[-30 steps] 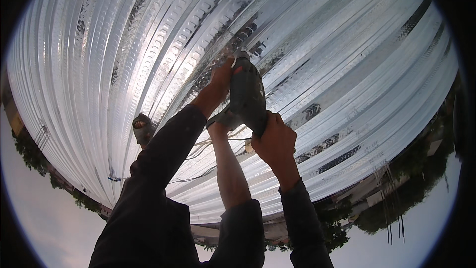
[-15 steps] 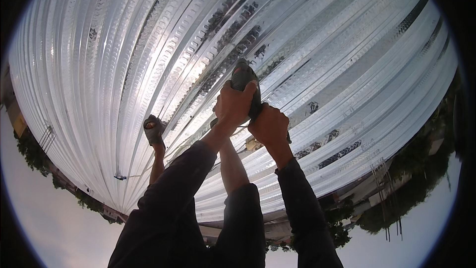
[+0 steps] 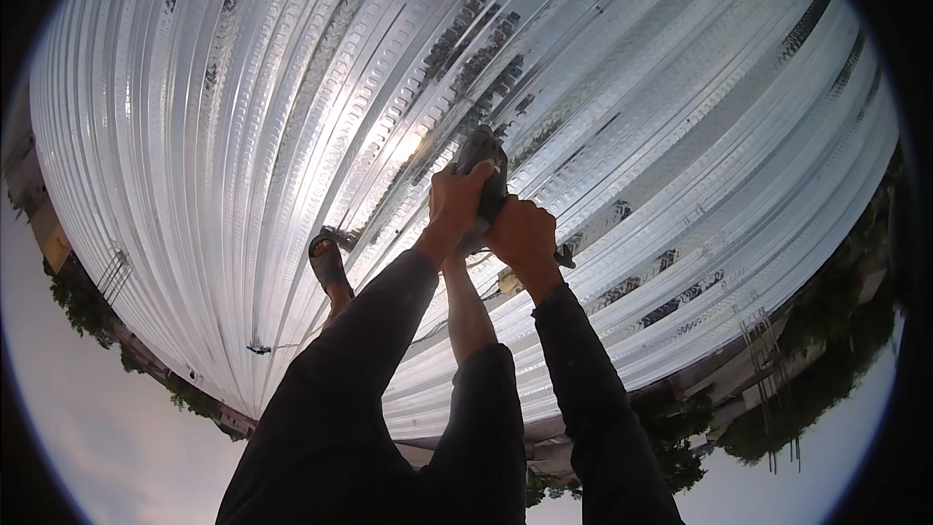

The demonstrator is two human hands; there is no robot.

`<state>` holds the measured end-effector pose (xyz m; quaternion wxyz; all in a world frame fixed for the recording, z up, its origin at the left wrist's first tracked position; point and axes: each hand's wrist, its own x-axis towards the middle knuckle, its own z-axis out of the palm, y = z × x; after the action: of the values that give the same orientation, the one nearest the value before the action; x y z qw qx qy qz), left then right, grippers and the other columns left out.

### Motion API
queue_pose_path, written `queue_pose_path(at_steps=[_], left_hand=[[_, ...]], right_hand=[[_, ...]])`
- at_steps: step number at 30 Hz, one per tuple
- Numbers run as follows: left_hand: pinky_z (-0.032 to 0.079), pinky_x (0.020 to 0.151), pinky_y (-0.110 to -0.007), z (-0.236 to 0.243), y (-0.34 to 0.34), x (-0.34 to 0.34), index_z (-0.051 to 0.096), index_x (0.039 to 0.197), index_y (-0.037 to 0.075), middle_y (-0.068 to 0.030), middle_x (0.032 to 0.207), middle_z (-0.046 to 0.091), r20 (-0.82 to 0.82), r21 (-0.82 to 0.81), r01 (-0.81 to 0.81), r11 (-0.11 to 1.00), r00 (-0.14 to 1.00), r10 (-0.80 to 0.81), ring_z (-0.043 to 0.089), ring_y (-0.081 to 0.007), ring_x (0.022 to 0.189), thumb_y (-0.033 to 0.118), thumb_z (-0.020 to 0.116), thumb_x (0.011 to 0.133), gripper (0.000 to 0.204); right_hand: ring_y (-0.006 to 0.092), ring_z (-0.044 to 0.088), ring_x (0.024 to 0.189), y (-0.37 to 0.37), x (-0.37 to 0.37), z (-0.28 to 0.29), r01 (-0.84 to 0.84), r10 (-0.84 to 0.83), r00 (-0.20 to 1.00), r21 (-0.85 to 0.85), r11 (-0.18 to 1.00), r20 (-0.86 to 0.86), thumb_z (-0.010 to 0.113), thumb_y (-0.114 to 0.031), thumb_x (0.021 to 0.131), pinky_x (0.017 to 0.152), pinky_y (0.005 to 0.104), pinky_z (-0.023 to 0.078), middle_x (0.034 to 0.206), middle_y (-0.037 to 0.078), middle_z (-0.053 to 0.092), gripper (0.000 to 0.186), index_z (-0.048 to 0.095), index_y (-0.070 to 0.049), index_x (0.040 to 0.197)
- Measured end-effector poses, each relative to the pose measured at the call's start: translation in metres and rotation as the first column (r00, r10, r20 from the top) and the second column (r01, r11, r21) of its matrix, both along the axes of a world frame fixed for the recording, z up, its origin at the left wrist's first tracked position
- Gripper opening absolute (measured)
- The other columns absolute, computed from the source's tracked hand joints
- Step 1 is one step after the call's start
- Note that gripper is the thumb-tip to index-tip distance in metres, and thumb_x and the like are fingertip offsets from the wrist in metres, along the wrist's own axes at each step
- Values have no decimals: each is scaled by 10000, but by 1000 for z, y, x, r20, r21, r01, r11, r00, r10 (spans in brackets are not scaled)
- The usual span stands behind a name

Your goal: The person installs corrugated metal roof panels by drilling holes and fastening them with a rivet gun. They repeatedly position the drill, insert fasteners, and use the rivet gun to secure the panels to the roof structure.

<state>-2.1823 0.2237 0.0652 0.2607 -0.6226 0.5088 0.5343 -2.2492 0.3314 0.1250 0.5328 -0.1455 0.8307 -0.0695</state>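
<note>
A dark power drill (image 3: 483, 146) points away from me over shiny ribbed metal sheeting (image 3: 680, 165), its nose at some dark marks. My left hand (image 3: 457, 196) is wrapped over the drill's body. Just to its right, my right hand (image 3: 520, 233) grips the drill's rear handle. Behind both hands is my bare shin (image 3: 468, 311), its foot mostly hidden. My other foot, in a dark sandal (image 3: 327, 262), stands on the ribs to the left. Whether the drill's tip touches the sheet is hard to tell.
A pale cord (image 3: 418, 335) crosses the ribs near a small tan object (image 3: 509, 282). A small blue item (image 3: 259, 349) lies at the lower left. Beyond the curved rim of the sheeting are trees (image 3: 78, 301), buildings, upright thin rods (image 3: 768, 379) and sky.
My left hand has moved from the drill's front back over its body. Both hands and the drill now appear lower in the view, and more of the sandalled foot shows.
</note>
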Motion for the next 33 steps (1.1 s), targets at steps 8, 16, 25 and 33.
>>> queue_pose_path(at_steps=[8,16,25,33], left_hand=[[536,833,-424,-4,36,6,695,1133,-38,-227,1027,725,33,-183,23,983,999,-17,714,-349,948,498,716,743,664],[526,782,-382,-20,41,24,678,1145,-66,-160,966,713,-72,48,-363,931,928,366,691,-255,852,428,749,793,611],[381,505,-310,-1,27,6,665,968,66,-23,733,582,-27,237,-386,891,915,403,511,-119,571,479,661,896,420],[224,409,-268,14,48,21,583,873,176,-12,662,530,166,558,-652,514,694,700,310,-110,406,676,431,947,528]], right_hand=[[367,722,788,33,11,-20,-140,141,989,28,990,-53,747,-254,686,735,449,577,822,177,708,290,670,-31,854],[282,736,793,27,-4,-19,-420,420,903,21,907,-88,758,-314,736,708,385,583,890,120,689,313,693,-59,908],[288,703,685,44,-4,-32,-494,418,827,-130,860,-376,734,-162,722,617,399,561,915,103,625,272,620,-40,937],[191,611,937,-17,-16,-17,-959,766,-98,266,98,-636,713,-172,765,868,337,442,867,-1,625,164,740,-119,917]])
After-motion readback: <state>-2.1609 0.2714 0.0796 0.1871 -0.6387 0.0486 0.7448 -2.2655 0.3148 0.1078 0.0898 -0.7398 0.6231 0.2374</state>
